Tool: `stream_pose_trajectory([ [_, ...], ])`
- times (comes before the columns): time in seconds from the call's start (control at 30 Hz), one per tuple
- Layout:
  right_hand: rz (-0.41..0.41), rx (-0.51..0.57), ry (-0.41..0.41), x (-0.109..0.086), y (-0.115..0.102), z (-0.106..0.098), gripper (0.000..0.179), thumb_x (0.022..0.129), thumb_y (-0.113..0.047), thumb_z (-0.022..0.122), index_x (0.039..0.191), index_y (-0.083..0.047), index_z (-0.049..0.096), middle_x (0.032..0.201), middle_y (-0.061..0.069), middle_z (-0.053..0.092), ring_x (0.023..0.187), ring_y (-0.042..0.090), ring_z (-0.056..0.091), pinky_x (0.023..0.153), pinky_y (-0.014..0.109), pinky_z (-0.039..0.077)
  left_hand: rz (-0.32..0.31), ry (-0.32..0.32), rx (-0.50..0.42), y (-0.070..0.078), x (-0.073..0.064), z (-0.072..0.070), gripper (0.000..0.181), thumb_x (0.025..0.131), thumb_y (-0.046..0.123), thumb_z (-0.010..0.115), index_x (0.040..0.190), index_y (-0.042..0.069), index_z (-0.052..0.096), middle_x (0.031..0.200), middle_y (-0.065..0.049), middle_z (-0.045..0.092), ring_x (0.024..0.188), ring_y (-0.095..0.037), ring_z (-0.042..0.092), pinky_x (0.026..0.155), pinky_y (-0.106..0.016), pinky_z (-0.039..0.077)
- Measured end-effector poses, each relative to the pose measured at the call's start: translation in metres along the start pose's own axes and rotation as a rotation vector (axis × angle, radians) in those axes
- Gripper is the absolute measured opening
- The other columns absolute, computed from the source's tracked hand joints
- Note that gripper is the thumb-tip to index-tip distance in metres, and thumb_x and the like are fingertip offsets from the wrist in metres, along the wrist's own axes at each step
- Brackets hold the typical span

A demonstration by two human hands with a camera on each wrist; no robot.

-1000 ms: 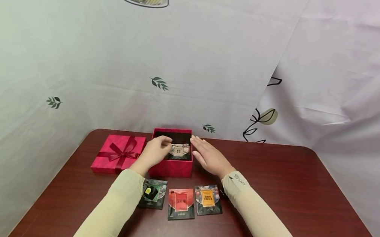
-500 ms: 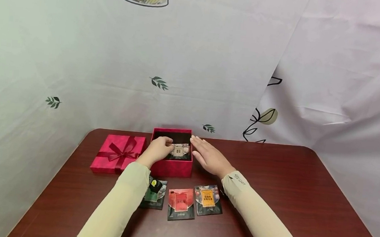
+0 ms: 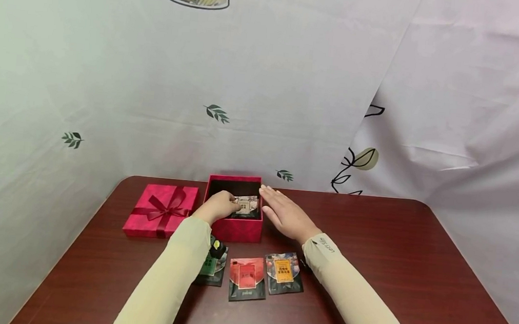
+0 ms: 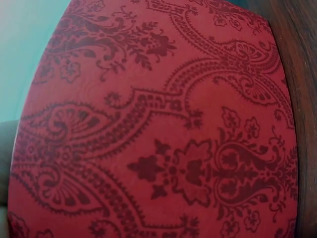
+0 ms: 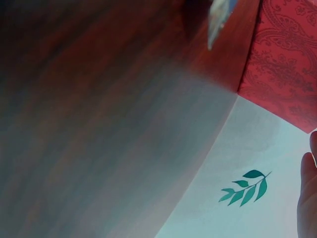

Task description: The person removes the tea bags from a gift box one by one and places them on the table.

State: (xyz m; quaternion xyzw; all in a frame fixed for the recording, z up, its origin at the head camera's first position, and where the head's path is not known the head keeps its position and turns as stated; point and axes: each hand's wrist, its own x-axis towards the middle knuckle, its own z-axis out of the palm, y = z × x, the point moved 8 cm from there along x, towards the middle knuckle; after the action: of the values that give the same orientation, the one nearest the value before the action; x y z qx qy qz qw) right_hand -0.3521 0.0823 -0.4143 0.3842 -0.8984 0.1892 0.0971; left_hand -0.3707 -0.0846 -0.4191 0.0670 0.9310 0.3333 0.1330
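Note:
A red patterned gift box [image 3: 237, 230] stands without its lid at the back of the table, its dark inside showing. In it stands a sachet [image 3: 247, 205] with a pale floral top and a dark lower part. My left hand [image 3: 219, 206] reaches over the box's left front and pinches the sachet's left edge, thumb on its front. The fingers behind are hidden. My right hand [image 3: 288, 216] lies with straight fingers along the box's right side. The left wrist view is filled by the box wall [image 4: 163, 119]. Right-hand fingers [image 5: 308, 193] appear beside the box in the right wrist view.
A red lid [image 3: 151, 209] with a dark ribbon bow lies left of the box. In front lie a green sachet [image 3: 216, 276], partly behind the left wrist, a red sachet [image 3: 247, 279] and an orange-labelled sachet [image 3: 284, 273]. A white printed cloth [image 3: 266, 80] hangs behind the table.
My left hand has moved slightly right and farther over the sachet, its thumb now on the sachet's front. My right hand and the sachets on the table have stayed put.

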Motion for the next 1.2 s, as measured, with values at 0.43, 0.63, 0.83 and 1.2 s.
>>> stream_pose_trajectory([
  [0.43,-0.012,0.006,0.005,-0.0006,-0.0002,-0.0008,0.053,0.108,-0.028,0.046,0.155,-0.004,0.039,0.162,0.011,0.035,0.150,0.027,0.030,0.121,0.046,0.027,-0.022,0.103,-0.130,-0.0036,-0.0001,-0.0070,0.045,0.101,0.018,0.060,0.137,-0.009,0.056,0.136,-0.026,0.059,0.126,-0.040,0.056,0.103,-0.053,0.047],
  [0.63,-0.014,0.005,-0.001,0.0001,0.0007,0.0005,0.053,0.109,-0.028,0.043,0.156,-0.004,0.037,0.163,0.011,0.033,0.149,0.031,0.031,0.122,0.044,0.024,-0.019,0.140,-0.201,-0.0056,-0.0002,-0.0097,0.041,0.098,0.010,0.063,0.135,-0.007,0.058,0.129,-0.024,0.063,0.120,-0.037,0.061,0.099,-0.049,0.051],
  [0.83,0.002,0.006,-0.006,0.0005,0.0023,0.0008,0.054,0.109,-0.030,0.043,0.156,-0.005,0.037,0.163,0.009,0.033,0.151,0.027,0.029,0.123,0.038,0.020,-0.031,0.120,-0.254,-0.0068,0.0020,-0.0079,0.046,0.096,0.004,0.062,0.139,-0.008,0.053,0.120,-0.024,0.068,0.112,-0.034,0.066,0.095,-0.046,0.054],
  [1.2,0.015,0.000,-0.009,0.0001,0.0023,0.0010,0.054,0.109,-0.031,0.044,0.156,-0.006,0.037,0.163,0.008,0.033,0.151,0.023,0.028,0.123,0.036,0.019,-0.020,0.110,-0.224,-0.0044,0.0022,-0.0068,0.040,0.095,0.004,0.062,0.134,-0.008,0.060,0.113,-0.022,0.072,0.096,-0.031,0.072,0.090,-0.044,0.056],
])
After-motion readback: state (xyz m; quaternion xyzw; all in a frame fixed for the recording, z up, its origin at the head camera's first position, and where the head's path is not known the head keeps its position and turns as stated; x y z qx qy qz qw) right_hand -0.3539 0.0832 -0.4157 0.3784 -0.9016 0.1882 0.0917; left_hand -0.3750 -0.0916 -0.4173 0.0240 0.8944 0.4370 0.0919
